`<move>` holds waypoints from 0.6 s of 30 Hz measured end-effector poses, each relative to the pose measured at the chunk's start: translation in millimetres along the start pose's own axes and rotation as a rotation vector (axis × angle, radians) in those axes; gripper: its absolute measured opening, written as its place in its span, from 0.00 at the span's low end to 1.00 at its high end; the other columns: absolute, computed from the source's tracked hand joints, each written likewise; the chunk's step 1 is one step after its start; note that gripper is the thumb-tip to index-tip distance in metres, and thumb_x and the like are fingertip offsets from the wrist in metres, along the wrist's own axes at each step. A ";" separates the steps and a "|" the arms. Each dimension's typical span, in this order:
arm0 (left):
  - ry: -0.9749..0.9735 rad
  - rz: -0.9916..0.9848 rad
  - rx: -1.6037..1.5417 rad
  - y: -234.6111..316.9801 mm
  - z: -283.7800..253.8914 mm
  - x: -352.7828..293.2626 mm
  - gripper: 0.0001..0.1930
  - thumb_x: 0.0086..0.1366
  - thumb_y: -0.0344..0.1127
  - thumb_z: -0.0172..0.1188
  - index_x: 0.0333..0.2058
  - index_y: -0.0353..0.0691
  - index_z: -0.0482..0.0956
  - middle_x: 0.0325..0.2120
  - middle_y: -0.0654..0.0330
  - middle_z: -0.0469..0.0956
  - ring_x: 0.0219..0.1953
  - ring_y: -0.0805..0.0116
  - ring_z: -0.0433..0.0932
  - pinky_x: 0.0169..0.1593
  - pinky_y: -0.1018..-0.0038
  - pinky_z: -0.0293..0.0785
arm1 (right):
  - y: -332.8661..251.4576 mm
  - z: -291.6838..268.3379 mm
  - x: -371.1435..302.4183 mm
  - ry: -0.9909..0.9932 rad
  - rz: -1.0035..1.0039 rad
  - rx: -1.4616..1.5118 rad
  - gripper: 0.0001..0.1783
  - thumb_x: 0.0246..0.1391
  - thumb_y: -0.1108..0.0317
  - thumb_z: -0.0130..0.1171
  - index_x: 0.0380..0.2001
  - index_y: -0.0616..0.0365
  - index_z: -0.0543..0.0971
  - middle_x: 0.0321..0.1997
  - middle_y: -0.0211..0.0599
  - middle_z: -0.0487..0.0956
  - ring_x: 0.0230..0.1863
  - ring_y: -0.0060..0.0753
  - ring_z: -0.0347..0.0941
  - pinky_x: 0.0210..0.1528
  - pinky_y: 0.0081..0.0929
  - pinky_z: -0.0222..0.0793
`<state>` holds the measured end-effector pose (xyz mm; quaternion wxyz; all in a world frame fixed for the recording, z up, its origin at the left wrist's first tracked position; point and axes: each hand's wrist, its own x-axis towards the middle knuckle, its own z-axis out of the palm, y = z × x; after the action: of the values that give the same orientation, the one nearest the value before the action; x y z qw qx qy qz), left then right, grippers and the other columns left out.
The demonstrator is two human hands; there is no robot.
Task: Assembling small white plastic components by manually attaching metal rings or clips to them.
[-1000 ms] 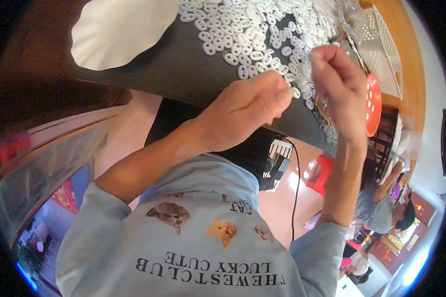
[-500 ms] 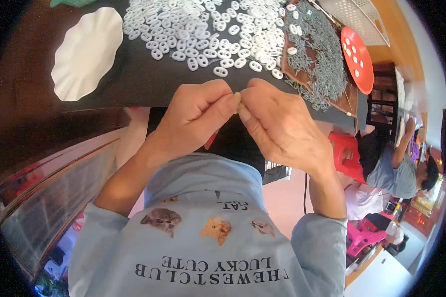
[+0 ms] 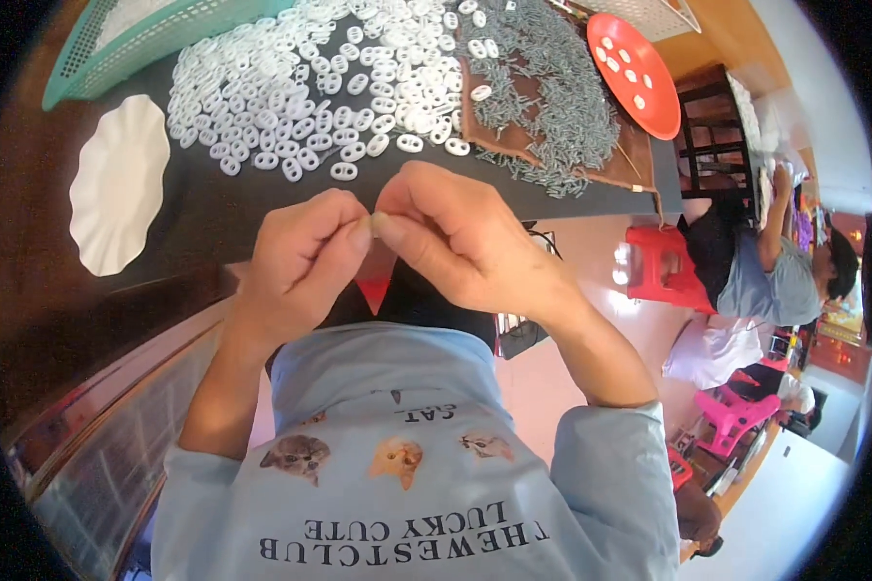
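My left hand [image 3: 305,259] and my right hand [image 3: 473,240] meet just off the table's near edge, thumbs and fingertips pinched together. Whatever sits between the fingertips is hidden or too small to make out. Just beyond them lies a loose white oval piece with two holes [image 3: 344,171], at the front of a wide pile of such white pieces [image 3: 237,92]. To the right of that pile spreads a heap of small grey screw-like parts [image 3: 562,111] on a brown sheet [image 3: 499,160], with a few white pieces lying on it.
A white scalloped dish [image 3: 116,184] lies at the left, below a green basket [image 3: 116,66] with white contents. A red plate [image 3: 657,114] holding several white pieces is at the far right. Past the table are a red stool [image 3: 649,266] and a seated person [image 3: 775,276].
The view has shifted, so the table things appear farther left and more of the green basket shows. Both hands stay pinched together, with the right one turned slightly.
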<state>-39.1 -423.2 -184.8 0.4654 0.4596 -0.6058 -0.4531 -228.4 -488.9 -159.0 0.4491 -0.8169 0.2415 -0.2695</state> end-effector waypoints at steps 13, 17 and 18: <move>0.007 -0.016 -0.105 -14.7 0.7 13.1 0.04 0.62 0.25 0.52 0.28 0.32 0.73 0.17 0.66 0.68 0.20 0.83 0.63 0.23 0.82 0.59 | 66.7 -111.9 13.4 0.190 0.044 -0.654 0.08 0.59 0.72 0.53 0.39 0.63 0.76 0.32 0.38 0.76 0.35 0.27 0.72 0.37 0.24 0.68; 0.023 -0.057 -0.193 -20.0 3.7 13.7 0.05 0.62 0.25 0.52 0.28 0.32 0.73 0.16 0.68 0.69 0.19 0.85 0.63 0.22 0.83 0.59 | 95.6 -138.2 28.0 0.053 0.066 -0.863 0.08 0.56 0.72 0.54 0.39 0.58 0.77 0.34 0.42 0.76 0.36 0.42 0.74 0.38 0.32 0.69; 0.025 -0.061 -0.193 -20.3 4.4 13.8 0.05 0.62 0.25 0.52 0.28 0.32 0.73 0.16 0.68 0.69 0.19 0.85 0.63 0.22 0.83 0.59 | 102.8 -142.4 29.9 0.025 0.059 -0.958 0.07 0.55 0.71 0.55 0.38 0.56 0.77 0.34 0.41 0.75 0.37 0.44 0.74 0.37 0.34 0.69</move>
<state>-42.6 -439.5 -203.3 0.5012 0.4362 -0.5392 -0.5175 -315.5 -643.2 -176.9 0.0266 -0.9215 0.3669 -0.1247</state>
